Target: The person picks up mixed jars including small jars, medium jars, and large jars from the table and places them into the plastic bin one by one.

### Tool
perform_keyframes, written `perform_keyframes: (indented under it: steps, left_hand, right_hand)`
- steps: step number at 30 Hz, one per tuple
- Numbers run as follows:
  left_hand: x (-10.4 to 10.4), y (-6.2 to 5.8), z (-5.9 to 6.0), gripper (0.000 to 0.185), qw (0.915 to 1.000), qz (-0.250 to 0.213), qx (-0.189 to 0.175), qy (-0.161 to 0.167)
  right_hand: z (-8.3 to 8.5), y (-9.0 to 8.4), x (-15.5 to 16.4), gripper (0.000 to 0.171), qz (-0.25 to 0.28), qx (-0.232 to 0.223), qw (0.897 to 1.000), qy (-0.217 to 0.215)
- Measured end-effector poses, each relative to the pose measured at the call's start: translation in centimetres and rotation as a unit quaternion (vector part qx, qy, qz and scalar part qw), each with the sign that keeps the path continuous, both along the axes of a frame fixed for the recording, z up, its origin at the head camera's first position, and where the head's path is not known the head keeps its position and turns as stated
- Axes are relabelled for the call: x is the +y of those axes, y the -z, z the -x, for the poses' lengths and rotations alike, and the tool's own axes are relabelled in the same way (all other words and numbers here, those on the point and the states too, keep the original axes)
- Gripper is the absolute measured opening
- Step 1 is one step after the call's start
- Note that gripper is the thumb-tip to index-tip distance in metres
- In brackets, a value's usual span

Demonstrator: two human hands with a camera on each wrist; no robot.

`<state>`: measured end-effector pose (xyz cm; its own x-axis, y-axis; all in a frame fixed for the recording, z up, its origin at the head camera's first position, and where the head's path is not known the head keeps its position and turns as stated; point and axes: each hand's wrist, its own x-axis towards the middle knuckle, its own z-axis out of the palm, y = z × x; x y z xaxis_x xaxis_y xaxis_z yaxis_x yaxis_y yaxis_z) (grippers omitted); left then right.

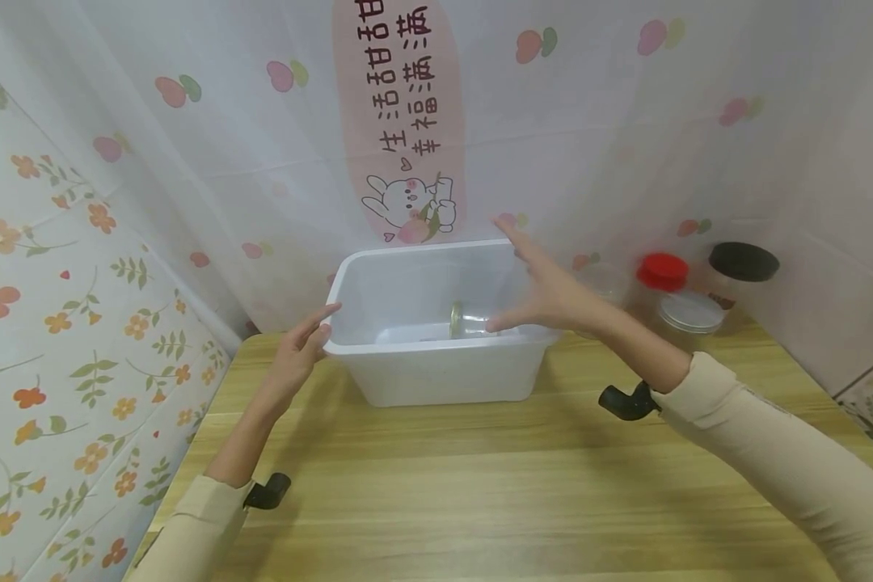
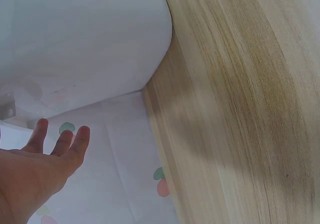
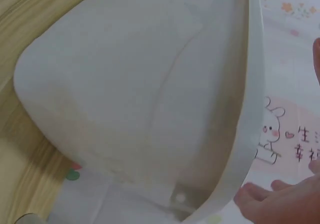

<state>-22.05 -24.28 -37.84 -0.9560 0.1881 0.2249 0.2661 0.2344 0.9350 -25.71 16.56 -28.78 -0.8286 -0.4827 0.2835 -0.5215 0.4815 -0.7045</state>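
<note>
Left hand [image 1: 298,352], fingers straight, fingertips at the near-left rim of the white plastic tub [image 1: 436,380]; no grip. Right hand [image 1: 546,295] spread flat, hovering over the tub's right rim, holding nothing. Tub sits centre frame on the wooden table [image 1: 480,485]. A small glass jar [image 1: 469,321] lies on its side inside. Right of frame: red-lidded jar [image 1: 662,275], black-lidded jar [image 1: 742,267], against the curtain.
</note>
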Motion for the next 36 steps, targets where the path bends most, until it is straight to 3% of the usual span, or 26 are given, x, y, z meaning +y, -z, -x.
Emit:
perform_keyframes:
  steps: [8,17,22,30,36]
  left_hand:
    - [0.3,-0.2,0.0,0.049,1.0000,-0.002,-0.003,-0.004]
    - [0.4,-0.3,-0.1,0.049,1.0000,-0.004,-0.003,-0.001]
    - [0.3,-0.1,-0.1,0.049,1.0000,-0.001,0.002,-0.003]
    - [0.1,-0.2,-0.2,0.049,1.0000,-0.001,0.003,0.000]
    - [0.2,-0.2,-0.3,0.049,1.0000,-0.004,0.008,0.003]
  right_hand:
    - [-0.5,0.2,2.5,0.116,0.077,-0.007,0.997,-0.010]
    - [-1.7,0.7,5.3,0.072,0.118,-0.049,0.991,0.045]
    - [-2.2,1.4,6.8,0.066,0.126,-0.062,0.988,0.069]
    - [-2.1,3.4,9.4,0.061,0.169,-0.029,0.983,0.060]
    - [-2.6,4.6,11.2,0.060,0.140,-0.023,0.987,0.079]
